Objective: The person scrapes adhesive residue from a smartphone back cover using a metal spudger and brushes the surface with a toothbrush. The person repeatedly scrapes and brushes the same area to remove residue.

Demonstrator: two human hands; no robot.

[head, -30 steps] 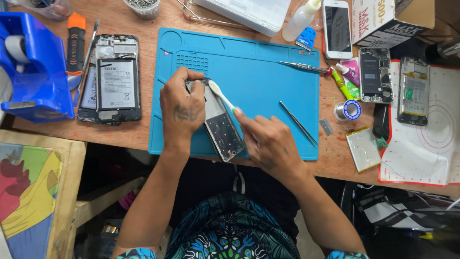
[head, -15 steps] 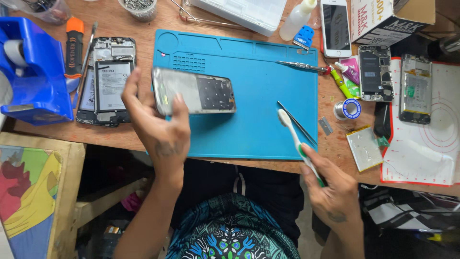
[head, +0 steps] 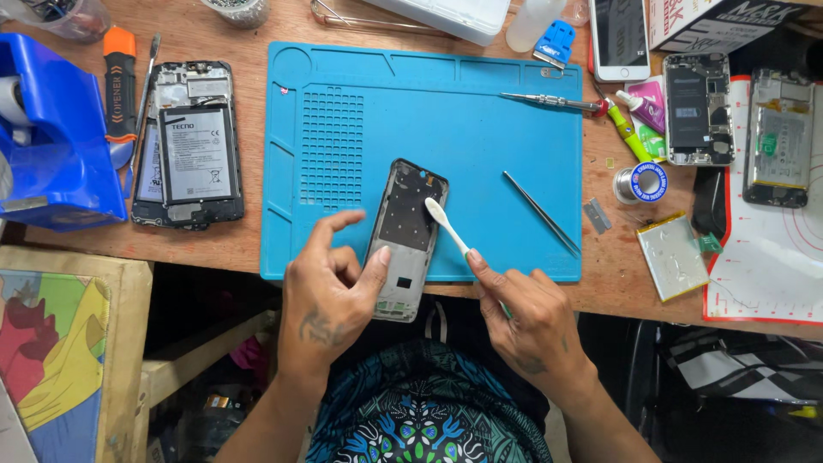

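Between our 2 hands, a stripped phone frame (head: 405, 236) lies tilted across the near edge of the blue work mat (head: 480, 129), its lower end hanging past the bench. Our left hand (head: 330, 296) grips its left edge, thumb pressed on, the other fingers loosely spread. Our right hand (head: 531, 321) is closed around a white toothbrush (head: 447, 225), bristles resting on the upper part of the frame. Just beyond that hand lie tweezers (head: 540, 212), farther off a screwdriver (head: 553, 102); well left of our left hand sits an opened phone with its battery (head: 189, 146). We judge the overhanging frame could slip floorward if brushing pressure outweighs the thumb's hold.
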